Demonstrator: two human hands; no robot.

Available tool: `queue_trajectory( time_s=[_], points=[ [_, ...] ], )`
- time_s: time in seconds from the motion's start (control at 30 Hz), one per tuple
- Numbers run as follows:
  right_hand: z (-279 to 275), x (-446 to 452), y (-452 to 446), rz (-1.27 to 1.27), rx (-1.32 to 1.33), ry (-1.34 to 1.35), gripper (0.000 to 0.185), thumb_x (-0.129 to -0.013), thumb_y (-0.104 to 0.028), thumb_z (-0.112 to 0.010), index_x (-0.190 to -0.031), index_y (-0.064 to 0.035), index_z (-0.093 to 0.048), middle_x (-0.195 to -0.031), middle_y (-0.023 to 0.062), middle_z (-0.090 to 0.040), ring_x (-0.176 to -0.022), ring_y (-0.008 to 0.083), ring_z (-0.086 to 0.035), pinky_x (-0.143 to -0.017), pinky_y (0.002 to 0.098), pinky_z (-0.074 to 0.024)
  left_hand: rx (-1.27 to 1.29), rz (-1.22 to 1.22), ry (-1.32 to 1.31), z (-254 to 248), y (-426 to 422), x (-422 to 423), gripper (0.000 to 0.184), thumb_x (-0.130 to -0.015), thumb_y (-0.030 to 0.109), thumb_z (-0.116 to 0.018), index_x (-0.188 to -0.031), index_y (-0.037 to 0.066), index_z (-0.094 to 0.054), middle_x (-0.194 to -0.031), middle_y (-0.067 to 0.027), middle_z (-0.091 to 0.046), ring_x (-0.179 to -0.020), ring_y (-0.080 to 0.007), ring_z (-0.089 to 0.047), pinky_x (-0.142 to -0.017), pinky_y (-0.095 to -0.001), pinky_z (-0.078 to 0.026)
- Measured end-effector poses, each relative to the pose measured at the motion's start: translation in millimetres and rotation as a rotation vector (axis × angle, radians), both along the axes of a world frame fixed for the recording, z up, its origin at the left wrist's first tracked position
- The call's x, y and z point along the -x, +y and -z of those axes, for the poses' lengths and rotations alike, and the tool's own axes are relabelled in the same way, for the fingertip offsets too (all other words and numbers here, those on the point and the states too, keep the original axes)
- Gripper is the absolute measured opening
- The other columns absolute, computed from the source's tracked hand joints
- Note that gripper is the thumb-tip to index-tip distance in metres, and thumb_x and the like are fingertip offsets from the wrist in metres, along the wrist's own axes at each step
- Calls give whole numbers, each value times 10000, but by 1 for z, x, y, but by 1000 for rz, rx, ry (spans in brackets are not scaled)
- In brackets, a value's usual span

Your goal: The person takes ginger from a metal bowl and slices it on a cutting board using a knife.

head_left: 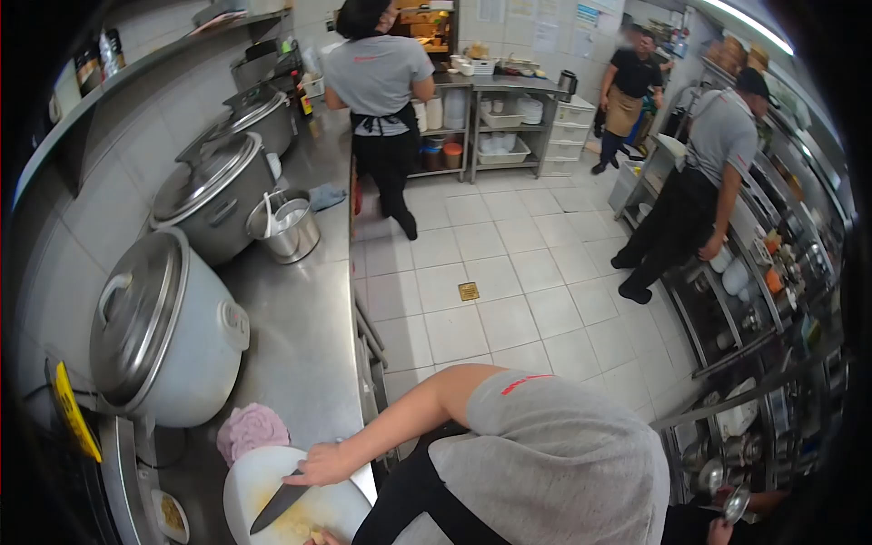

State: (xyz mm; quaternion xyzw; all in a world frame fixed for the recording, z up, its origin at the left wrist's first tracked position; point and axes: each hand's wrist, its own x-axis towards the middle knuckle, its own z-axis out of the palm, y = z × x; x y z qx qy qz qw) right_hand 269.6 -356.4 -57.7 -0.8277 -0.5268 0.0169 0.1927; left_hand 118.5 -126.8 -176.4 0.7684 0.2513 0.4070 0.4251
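My right hand (325, 464) is closed around the handle of a kitchen knife (279, 505), whose dark, broad blade angles down over a round white cutting board (243, 481). Yellowish stains and small pale yellow food bits (295, 530) lie on the board. At the bottom edge, only the fingertips of my left hand (327, 540) show, closed on pale yellow food beside the blade. A crumpled pink cloth (252, 433) touches the board's far edge.
A large rice cooker (195, 341), lidded pots (218, 195) and a steel container (295, 238) line the steel counter (313, 336). One person (380, 77) stands at its far end, two others near the right shelves. At lower right, another person's hand (719, 531) is by a metal bowl.
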Motion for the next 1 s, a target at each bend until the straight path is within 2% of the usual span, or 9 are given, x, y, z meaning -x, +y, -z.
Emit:
queue_trajectory(
  time_s=[0.03,0.07,0.13,0.33,0.47,0.73,1.0],
  points=[
    [5,-6,6,-17,-72,-142,557,-846,-118,-502,-1379,-35,-366,-820,161,-604,-617,320,-632,-524,426,-501,95,-86,-59,-41,-38,-1,347,-551,-84,-734,-821,87,-601,-800,-80,-580,-700,-195,-550,-614,-306,-521],
    [12,-11,12,0,-66,-141,557,-846,-118,-502,-1379,-35,-366,-820,161,-604,-617,320,-632,-524,426,-501,94,-100,-42,-46,-44,-3,346,-555,-79,-737,-825,86,-598,-804,-80,-576,-703,-195,-549,-618,-307,-519],
    [25,-16,25,-28,-97,-254,530,-828,-134,-521,-1334,-31,-404,-800,133,-580,-583,285,-614,-490,411,-484,49,-64,-19,-38,-36,-4,346,-563,-70,-744,-833,83,-591,-812,-80,-569,-709,-196,-546,-625,-308,-517],
    [39,-13,32,0,-154,-290,496,-830,-148,-529,-1299,-18,-434,-859,135,-580,-632,284,-632,-508,413,-497,-12,18,-13,-13,-17,-14,351,-586,-40,-763,-857,73,-572,-837,-81,-548,-726,-197,-536,-646,-311,-510],
    [31,-15,34,-46,-95,-199,518,-830,-148,-537,-1319,-19,-425,-887,146,-581,-660,295,-638,-535,418,-510,-52,51,-11,6,2,-17,359,-602,-20,-776,-873,67,-558,-853,-81,-533,-737,-197,-530,-660,-314,-505],
    [8,-15,26,-57,24,-20,736,-785,-102,-549,-1458,-41,-258,-971,200,-572,-735,352,-647,-609,446,-525,-82,83,-19,22,20,-10,385,-633,19,-802,-905,54,-532,-886,-82,-505,-760,-199,-518,-688,-319,-495],
    [-2,-15,26,-35,82,93,771,-763,-98,-565,-1466,-58,-251,-968,202,-566,-746,355,-647,-617,453,-522,-73,88,2,37,32,9,423,-664,58,-828,-937,41,-506,-918,-83,-476,-782,-200,-505,-716,-324,-486]
  ],
)
